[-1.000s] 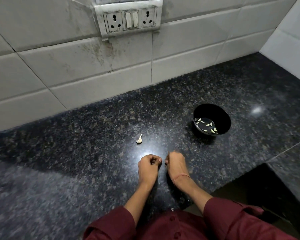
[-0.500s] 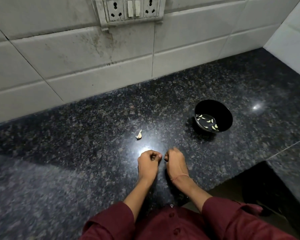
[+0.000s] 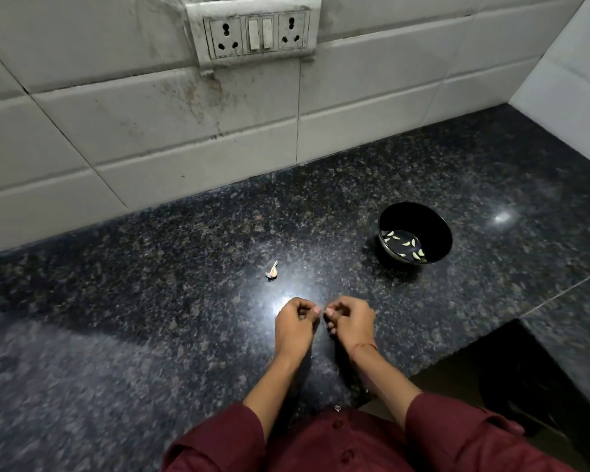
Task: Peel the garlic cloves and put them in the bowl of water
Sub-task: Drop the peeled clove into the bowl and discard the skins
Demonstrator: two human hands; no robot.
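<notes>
head view: left hand (image 3: 295,327) and right hand (image 3: 349,321) curled together, fingertips nearly touching, low over the speckled black granite counter (image 3: 150,318), probably pinching a clove to strip skin; cannot tell, it's hidden. small black round bowl of water (image 3: 436,229) sits right, near reach, peeled pale garlic cloves (image 3: 407,247) inside. one unpeeled garlic piece (image 3: 272,272) lies just ahead, waiting.

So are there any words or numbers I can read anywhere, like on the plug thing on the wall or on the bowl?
None can be read.
Socket panel on the wall tiles: only holes and two switches, no letters.
Black bowl: plain, no label.
Countertop: only speckles, no writing.
</notes>
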